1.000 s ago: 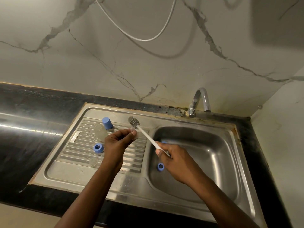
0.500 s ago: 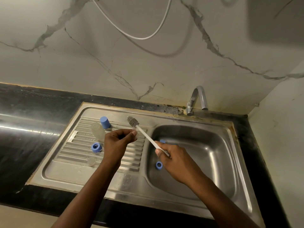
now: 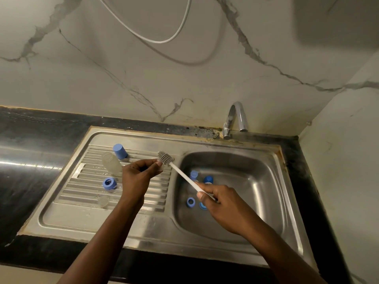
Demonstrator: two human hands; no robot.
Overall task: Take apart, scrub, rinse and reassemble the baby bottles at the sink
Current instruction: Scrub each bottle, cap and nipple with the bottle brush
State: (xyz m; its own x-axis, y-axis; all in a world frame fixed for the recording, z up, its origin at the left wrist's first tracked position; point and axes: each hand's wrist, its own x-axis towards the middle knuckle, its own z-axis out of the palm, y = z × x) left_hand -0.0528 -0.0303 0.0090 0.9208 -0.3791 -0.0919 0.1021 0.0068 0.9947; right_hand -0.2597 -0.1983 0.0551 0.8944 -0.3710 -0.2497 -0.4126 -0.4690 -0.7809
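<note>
My right hand [image 3: 225,203] grips the white handle of a bottle brush [image 3: 184,177] above the sink basin. Its grey bristle head [image 3: 165,158] touches the fingertips of my left hand [image 3: 137,175], which pinch a small clear part, hard to make out, over the drainboard. A clear bottle [image 3: 111,166] lies on the drainboard beside a blue cap [image 3: 120,151], a blue ring [image 3: 109,183] and a clear teat [image 3: 103,201]. In the basin lie a blue ring [image 3: 190,202] and other blue parts [image 3: 193,174], partly hidden by my right hand.
The steel sink [image 3: 205,240] is set in a black counter [image 3: 30,140], with the faucet [image 3: 235,119] behind the basin. A marble wall rises behind and at the right. A white hose [image 3: 164,41] hangs on the wall.
The brush head has come down against my left fingertips. Both hands otherwise stay nearly in place, and more blue parts show in the basin.
</note>
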